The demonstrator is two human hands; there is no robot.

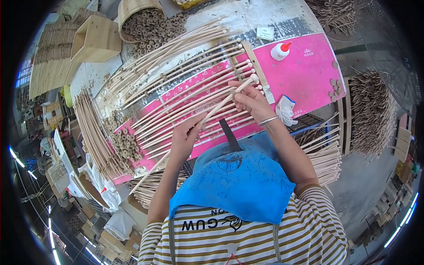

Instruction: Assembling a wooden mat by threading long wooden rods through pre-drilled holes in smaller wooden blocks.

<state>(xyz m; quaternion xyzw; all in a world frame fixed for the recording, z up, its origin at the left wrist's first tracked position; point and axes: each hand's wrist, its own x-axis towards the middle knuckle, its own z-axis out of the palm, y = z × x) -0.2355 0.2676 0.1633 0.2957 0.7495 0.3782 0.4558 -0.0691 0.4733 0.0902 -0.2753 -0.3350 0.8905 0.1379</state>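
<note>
A long, thin wooden rod with a ball-shaped knob at one end [216, 109] lies slantwise across both my hands. My right hand [254, 105] pinches it just below the knob, which points up and away from me. Farther down, the fingers of my left hand [185, 131] are closed round the shaft, and its tail end runs past my left forearm. Under my hands, several similar knobbed rods [176, 109] lie side by side on a pink printed sheet [304, 66], their knobs near a wooden strip [256, 64].
A white glue bottle with a red tip [279, 51] stands beyond my right hand, and a white glove [286, 110] lies nearer. Wooden rings [128, 143] are heaped at left; more spill from a wooden bucket [128, 20]. Bundled rods [95, 132] and a wooden box [99, 42] flank the table.
</note>
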